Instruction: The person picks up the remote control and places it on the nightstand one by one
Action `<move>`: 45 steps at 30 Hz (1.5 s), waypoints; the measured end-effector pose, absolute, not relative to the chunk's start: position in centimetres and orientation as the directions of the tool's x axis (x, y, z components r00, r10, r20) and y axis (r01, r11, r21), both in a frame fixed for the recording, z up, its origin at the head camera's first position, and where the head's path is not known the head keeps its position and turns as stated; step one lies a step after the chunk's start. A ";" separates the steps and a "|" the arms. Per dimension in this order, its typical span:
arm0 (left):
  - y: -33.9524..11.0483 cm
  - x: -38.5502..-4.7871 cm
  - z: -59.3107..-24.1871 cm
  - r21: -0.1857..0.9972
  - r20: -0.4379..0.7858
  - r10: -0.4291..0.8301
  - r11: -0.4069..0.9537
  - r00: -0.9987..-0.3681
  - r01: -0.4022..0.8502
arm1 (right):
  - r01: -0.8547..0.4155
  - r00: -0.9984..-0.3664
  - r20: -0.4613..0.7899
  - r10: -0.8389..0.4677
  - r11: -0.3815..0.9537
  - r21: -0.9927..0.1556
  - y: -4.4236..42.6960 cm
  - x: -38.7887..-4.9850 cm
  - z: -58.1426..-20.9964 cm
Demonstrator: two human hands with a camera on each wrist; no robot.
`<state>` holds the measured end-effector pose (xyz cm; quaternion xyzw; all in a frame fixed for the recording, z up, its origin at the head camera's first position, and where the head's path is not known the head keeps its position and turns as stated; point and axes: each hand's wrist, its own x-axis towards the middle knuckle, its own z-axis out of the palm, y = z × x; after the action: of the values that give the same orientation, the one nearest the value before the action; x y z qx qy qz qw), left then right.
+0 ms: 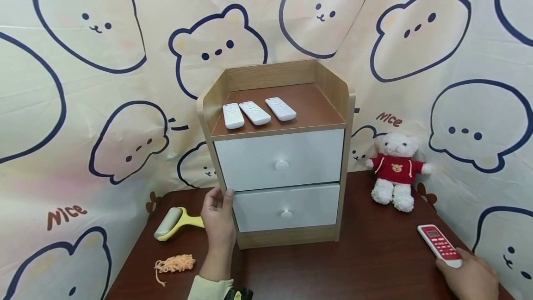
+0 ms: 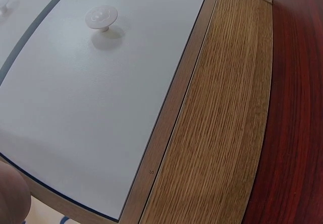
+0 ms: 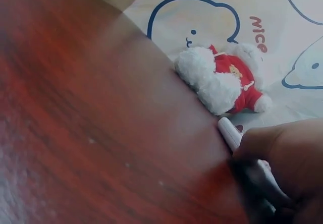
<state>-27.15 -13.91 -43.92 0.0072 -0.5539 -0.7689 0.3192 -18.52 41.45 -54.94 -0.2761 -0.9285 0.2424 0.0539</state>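
Note:
My left hand (image 1: 218,226) touches the left side of a small wooden cabinet (image 1: 287,237) in the head view. Its thumb is at the front edge, and the other fingers are bent loosely beside the panel. The cabinet has two white drawers, both closed, with round knobs; one knob (image 2: 101,17) shows large in the left wrist view. At the table's right edge my right hand (image 1: 472,274) holds a white remote control (image 1: 439,244) with a red keypad. That remote (image 3: 230,133) is partly covered by the fingers in the right wrist view.
Three white remotes (image 1: 255,113) lie on the cabinet's top. A white teddy bear (image 1: 397,168) in a red sweater sits at the back right. Left of the cabinet are a yellow-handled lint roller (image 1: 176,223) and a bundle of orange cord (image 1: 176,263). A patterned cloth surrounds the table.

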 end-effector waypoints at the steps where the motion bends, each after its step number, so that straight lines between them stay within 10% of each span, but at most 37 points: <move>1: -13.9 -27.2 -43.9 0.857 0.342 -0.500 -0.183 -0.796 0.483 | 0.494 -0.836 -0.046 0.547 0.713 -0.497 41.5 -18.5 -54.9; 11: -13.9 -27.0 -44.0 0.858 0.345 -0.495 -0.179 -0.798 0.482 | 0.523 -0.810 -0.170 0.561 0.561 -0.642 39.9 -18.7 -54.2; 20: -13.8 -27.2 -44.1 0.848 0.365 -0.499 -0.172 -0.786 0.502 | 0.327 -0.925 -0.224 0.307 0.344 -0.880 36.4 -18.3 -50.5; 25: -13.8 -27.2 -44.1 0.842 0.383 -0.493 -0.160 -0.781 0.514 | -0.068 -0.992 0.053 0.116 -0.129 -0.989 33.0 -17.5 -48.8; 32: -13.8 -27.1 -43.9 0.847 0.366 -0.494 -0.175 -0.789 0.502 | -0.488 -0.857 0.501 0.120 -0.501 -0.715 27.1 -17.5 -41.3; 37: -13.8 -27.0 -43.8 0.851 0.360 -0.493 -0.175 -0.792 0.495 | -0.638 -0.770 0.582 0.261 -0.302 -0.709 22.4 -17.5 -32.9; 45: -13.9 -27.3 -44.0 0.859 0.343 -0.499 -0.176 -0.796 0.481 | -0.431 -0.772 0.565 0.292 0.413 -0.802 16.3 -18.6 -21.6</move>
<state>-27.27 -13.89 -44.00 0.0082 -0.5565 -0.7669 0.3196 -18.62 16.32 -21.64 0.0449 -0.7710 0.5399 0.3349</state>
